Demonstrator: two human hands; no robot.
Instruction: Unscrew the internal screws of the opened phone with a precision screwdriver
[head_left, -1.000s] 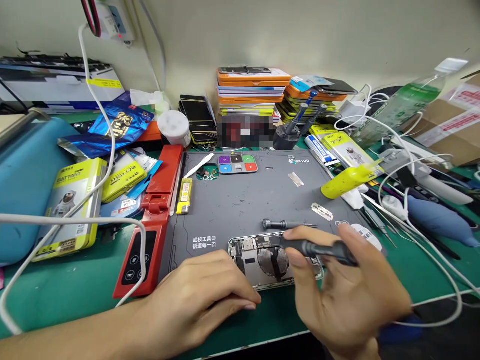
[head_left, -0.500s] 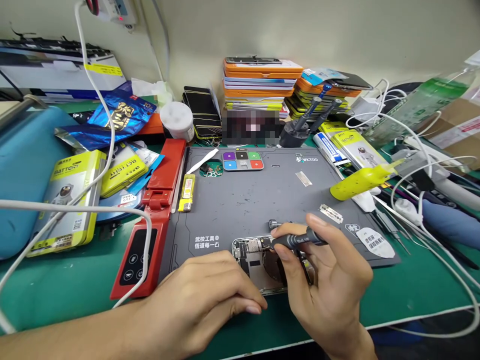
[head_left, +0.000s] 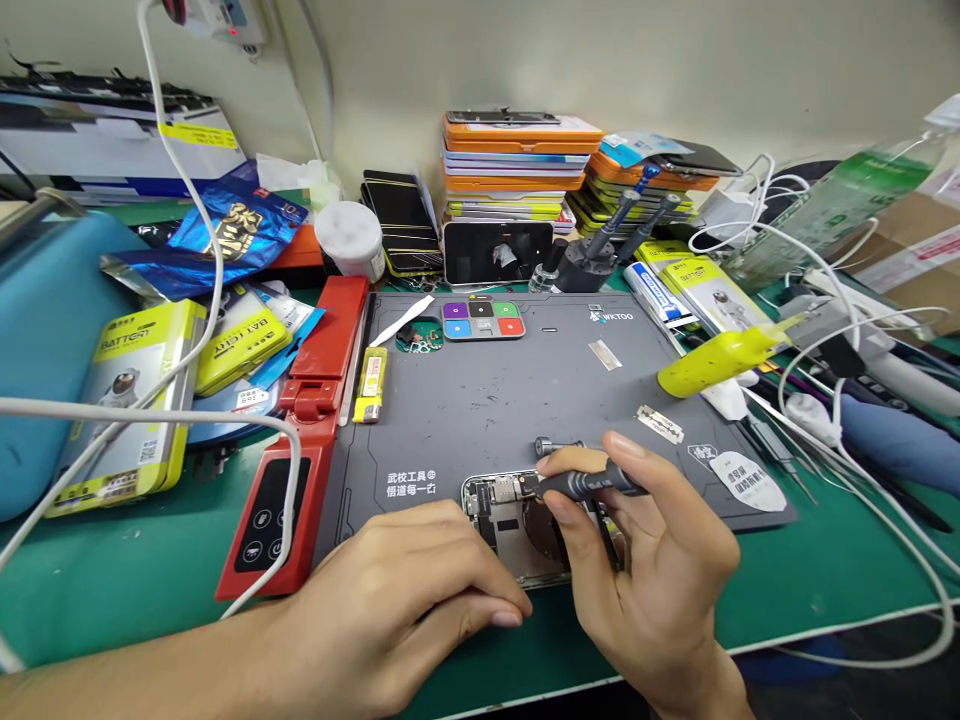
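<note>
A green bench carries a dark-grey printed mat; on it, at lower centre, lies an opened, silver-rimmed phone. Fingers of the right hand grasp a dark-grey cylindrical screwdriver over it; those of the left hand curl at its lower-left corner, their grip unclear. Best seat the tip squarely, brace the phone, turn gently.

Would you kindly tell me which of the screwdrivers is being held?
The dark screwdriver in the right hand, over the opened phone; a second screwdriver lies on the mat just beyond, while similar tools stand leaning in a holder.
</note>
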